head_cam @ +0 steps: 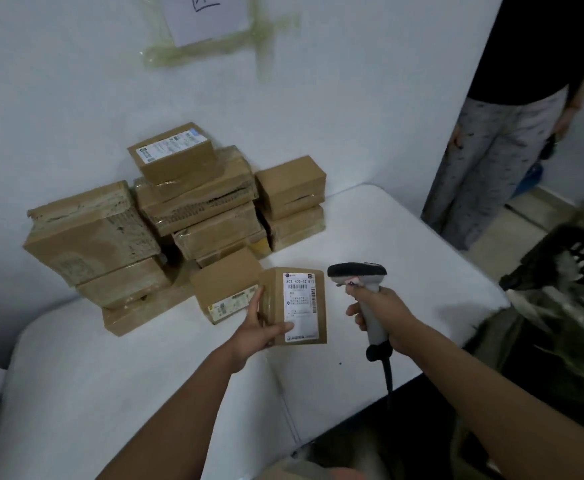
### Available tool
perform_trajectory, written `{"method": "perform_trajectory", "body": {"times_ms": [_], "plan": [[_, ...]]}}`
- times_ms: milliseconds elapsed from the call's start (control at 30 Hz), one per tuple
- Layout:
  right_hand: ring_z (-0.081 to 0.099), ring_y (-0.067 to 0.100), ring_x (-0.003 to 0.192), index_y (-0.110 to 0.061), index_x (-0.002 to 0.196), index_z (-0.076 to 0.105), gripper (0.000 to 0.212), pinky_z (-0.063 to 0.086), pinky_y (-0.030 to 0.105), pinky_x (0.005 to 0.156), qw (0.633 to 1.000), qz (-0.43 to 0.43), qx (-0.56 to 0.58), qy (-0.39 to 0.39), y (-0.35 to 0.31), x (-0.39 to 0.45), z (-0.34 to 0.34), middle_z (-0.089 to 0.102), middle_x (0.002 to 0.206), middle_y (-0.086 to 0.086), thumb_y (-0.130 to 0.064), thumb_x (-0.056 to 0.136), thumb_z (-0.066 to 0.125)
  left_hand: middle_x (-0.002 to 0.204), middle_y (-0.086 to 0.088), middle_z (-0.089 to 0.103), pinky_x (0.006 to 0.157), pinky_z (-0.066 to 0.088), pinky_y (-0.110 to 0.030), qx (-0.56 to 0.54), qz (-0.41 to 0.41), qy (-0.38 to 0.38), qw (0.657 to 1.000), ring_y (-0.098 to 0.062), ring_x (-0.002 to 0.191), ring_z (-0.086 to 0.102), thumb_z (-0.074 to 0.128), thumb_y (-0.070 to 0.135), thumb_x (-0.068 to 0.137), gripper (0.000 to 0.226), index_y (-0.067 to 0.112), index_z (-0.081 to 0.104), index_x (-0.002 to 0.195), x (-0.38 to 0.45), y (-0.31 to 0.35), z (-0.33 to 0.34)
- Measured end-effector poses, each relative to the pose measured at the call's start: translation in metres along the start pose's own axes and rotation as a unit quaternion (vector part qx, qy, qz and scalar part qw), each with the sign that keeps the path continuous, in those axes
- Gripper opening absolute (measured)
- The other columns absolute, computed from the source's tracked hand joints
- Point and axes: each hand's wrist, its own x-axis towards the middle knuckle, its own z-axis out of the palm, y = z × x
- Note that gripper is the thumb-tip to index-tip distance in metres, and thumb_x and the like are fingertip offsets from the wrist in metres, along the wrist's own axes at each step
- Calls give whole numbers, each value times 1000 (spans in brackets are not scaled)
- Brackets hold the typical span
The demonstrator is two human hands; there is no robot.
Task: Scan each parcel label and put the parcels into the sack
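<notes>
Both forearms reach in from the bottom edge – parcel [294, 304] in one grip, scanner [363, 292] in the other, face to face over the table [404, 244].

L hand [259, 329] wraps the parcel's left side, thumb across the front, box upright, long axis vertical, label [301, 306] turned toward us. R hand [384, 317] is just beside it to the right, fist tight round the scanner handle, head tipped left toward the label, near but not touching. Looks like the scan's on. Rest of the stack [179, 216] waits by the wall; sack [560, 327] sits far right, R-arm side, well apart from the parcel.
</notes>
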Motion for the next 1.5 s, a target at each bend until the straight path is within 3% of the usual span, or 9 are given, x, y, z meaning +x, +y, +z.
{"method": "perform_trajectory", "body": {"times_ms": [133, 367, 700, 1133, 1367, 1500], "plan": [[51, 15, 46, -4, 93, 63, 20, 42, 23, 46, 1000, -3, -9, -15, -14, -21, -27, 60, 60, 9, -24, 92, 66, 125, 13, 54, 93, 57, -43, 10, 19, -3, 1000, -17, 118, 59, 86, 23, 76, 115, 51, 6, 153, 4, 8, 32], [47, 14, 44, -6, 85, 59, 22, 39, 22, 45, 1000, -7, 0, -15, -20, -42, -58, 57, 59, 8, -25, 92, 65, 126, 10, 55, 94, 56, -41, 10, 21, -15, 1000, -19, 119, 58, 86, 22, 77, 113, 51, 8, 153, 10, 17, 65], [45, 16, 45, -6, 84, 57, 21, 38, 24, 47, 1000, -25, -16, 3, -27, -42, -61, 55, 59, 8, -24, 90, 66, 132, 4, 51, 89, 58, -38, 18, 31, -23, 999, -21, 119, 58, 85, 30, 76, 110, 55, 8, 150, 23, 25, 75], [49, 15, 46, -7, 86, 59, 23, 43, 23, 47, 999, -18, -24, 32, -32, -29, -51, 59, 59, 7, -28, 91, 65, 136, 1, 51, 97, 54, -46, 26, 32, -27, 999, -23, 119, 59, 87, 32, 74, 112, 53, 7, 151, 44, 30, 57], [50, 15, 47, -6, 91, 60, 22, 44, 24, 48, 999, -13, -1, 50, -27, -22, -52, 60, 59, 7, -28, 92, 65, 138, -1, 50, 95, 56, -43, 35, 26, -40, 998, -23, 118, 58, 84, 34, 76, 108, 54, 7, 150, 48, 31, 57], [51, 15, 46, -7, 93, 60, 22, 44, 22, 45, 993, 1, 43, 108, -4, -19, -78, 62, 60, 8, -27, 90, 67, 129, 1, 63, 98, 53, -46, 44, -19, -73, 996, -23, 113, 64, 79, 47, 74, 100, 56, 13, 148, 36, 31, 70]]}}
